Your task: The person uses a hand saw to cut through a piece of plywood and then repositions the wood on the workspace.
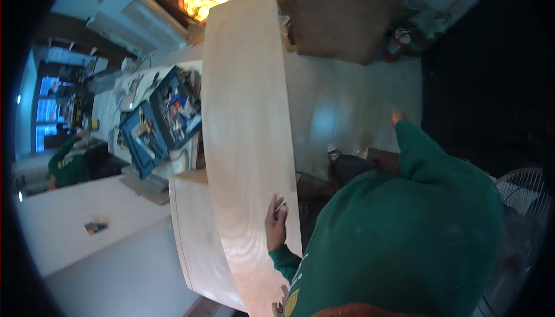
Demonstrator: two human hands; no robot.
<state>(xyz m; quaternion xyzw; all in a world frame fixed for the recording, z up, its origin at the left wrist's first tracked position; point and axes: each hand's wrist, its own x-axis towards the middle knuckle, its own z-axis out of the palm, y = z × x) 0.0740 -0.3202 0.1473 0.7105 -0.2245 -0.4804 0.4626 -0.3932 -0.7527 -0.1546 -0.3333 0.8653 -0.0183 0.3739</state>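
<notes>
The plywood sheet (pixel 245 115) is a long, pale panel with a smooth, lightly grained face and a faint swirl of grain low down near the hand. It runs from the upper middle of the view down toward the lower edge, its straight sides bent by the lens. Its lower part lies over a second pale board (pixel 193 242), which shows to the left beneath it.

The left hand (pixel 276 224) lies on the plywood sheet near its right edge, low on the panel. The fingers are drawn loosely together and curled, and something thin and light shows between them, too small to name; the palm side rests against the wood. The green sleeve (pixel 286 262) runs from that wrist down into the lower edge.

The right hand (pixel 397 115) is far off to the right, reaching out over the grey floor (pixel 347 109), well apart from the sheet. Only its tip shows past the cuff, so I cannot tell whether it is spread or closed.

Left of the sheet an open blue tool case (pixel 159 123) sits on a cluttered white bench. A red fire extinguisher (pixel 398 44) stands at the upper right, and a white fan (pixel 523 193) sits at the right edge.
</notes>
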